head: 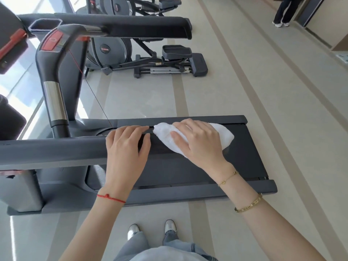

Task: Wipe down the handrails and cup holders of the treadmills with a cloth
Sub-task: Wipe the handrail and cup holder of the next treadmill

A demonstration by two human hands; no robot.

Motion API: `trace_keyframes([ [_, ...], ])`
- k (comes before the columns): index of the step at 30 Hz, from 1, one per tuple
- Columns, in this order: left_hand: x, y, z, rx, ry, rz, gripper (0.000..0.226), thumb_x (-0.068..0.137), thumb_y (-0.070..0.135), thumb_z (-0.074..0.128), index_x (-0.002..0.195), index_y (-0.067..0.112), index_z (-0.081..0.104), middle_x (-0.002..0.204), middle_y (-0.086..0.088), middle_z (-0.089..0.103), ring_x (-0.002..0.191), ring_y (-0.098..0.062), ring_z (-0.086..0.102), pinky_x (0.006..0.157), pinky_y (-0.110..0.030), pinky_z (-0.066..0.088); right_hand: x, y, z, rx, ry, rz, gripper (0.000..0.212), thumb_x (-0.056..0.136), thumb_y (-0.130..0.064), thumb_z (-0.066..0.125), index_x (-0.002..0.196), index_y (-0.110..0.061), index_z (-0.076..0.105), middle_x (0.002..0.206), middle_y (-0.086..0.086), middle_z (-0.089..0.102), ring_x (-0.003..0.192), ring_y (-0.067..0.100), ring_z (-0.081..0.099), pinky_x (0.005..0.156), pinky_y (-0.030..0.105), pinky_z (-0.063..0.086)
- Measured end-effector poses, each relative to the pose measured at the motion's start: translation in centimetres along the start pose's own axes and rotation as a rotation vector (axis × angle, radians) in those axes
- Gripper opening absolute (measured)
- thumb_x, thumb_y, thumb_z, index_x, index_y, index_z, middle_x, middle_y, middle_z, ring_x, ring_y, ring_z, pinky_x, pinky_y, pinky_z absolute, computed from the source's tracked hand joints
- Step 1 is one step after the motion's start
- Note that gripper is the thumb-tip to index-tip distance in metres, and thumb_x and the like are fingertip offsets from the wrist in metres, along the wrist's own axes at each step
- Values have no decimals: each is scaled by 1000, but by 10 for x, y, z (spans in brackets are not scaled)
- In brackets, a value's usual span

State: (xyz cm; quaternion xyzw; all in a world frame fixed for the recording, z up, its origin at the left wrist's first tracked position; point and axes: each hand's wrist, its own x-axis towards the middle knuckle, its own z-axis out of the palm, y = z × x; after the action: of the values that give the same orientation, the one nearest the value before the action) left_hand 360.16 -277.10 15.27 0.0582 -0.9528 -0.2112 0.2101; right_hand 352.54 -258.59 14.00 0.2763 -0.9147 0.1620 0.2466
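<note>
The near handrail (56,150) runs in from the left edge, a dark padded bar above the treadmill (254,162) belt. The left hand (126,147) lies on its end, fingers straight and close together, draped over the top of the bar rather than curled under it as far as the view shows. A red string bracelet (111,197) circles that wrist.

Just beside it to the right, the right hand (197,140) presses a bunched white cloth (224,136) down on the same rail, fingers spread flat across the fabric, thumb along the near side. The cloth sticks out on both sides of the hand, and its left tip is close to the left fingertips. Two gold bracelets (248,203) sit on the right forearm.

The far handrail (146,27) crosses the top of the view, with a cup holder (46,25) at its left end. An elliptical (146,59) stands on the floor (282,91) beyond. Shoes (170,226) show at the bottom.
</note>
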Motion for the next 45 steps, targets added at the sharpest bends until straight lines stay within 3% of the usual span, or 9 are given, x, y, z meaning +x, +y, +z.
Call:
trace_keyframes([
  [13, 1, -81, -45, 15, 17, 10, 18, 95, 20, 59, 108, 20, 71, 104, 6, 70, 104, -21, 61, 103, -38, 31, 30, -84, 30, 11, -14, 3, 31, 97, -41, 44, 100, -28, 71, 87, -9, 69, 69, 19, 63, 61, 32, 48],
  [19, 8, -130, -73, 3, 30, 72, 15, 96, 21, 58, 103, 20, 72, 94, 8, 71, 90, -18, 62, 103, -39, 31, 44, -138, 52, -7, 27, 15, 29, 96, -41, 46, 95, -28, 72, 83, -9, 69, 65, 18, 61, 57, 30, 46],
  [30, 4, -247, -140, 19, 100, 59, 18, 97, 20, 56, 110, 20, 68, 108, 6, 68, 108, -18, 57, 104, -35, 28, 69, -244, 97, 0, 96, 22, 27, 96, -40, 49, 94, -26, 72, 84, -8, 68, 71, 18, 63, 62, 30, 47],
  [39, -10, -327, -182, 24, 114, -90, 23, 97, 17, 53, 116, 18, 66, 114, 2, 66, 114, -25, 55, 106, -47, 33, 96, -356, 140, 36, 77, -58, 33, 99, -42, 44, 105, -23, 71, 89, -4, 67, 75, 18, 60, 70, 31, 48],
  [45, -14, -353, -189, 5, 79, -99, 24, 98, 14, 50, 116, 16, 66, 113, 1, 66, 112, -23, 56, 107, -45, 33, 100, -373, 141, 54, 55, -112, 33, 100, -42, 46, 110, -22, 70, 96, -4, 69, 81, 18, 63, 75, 30, 49],
])
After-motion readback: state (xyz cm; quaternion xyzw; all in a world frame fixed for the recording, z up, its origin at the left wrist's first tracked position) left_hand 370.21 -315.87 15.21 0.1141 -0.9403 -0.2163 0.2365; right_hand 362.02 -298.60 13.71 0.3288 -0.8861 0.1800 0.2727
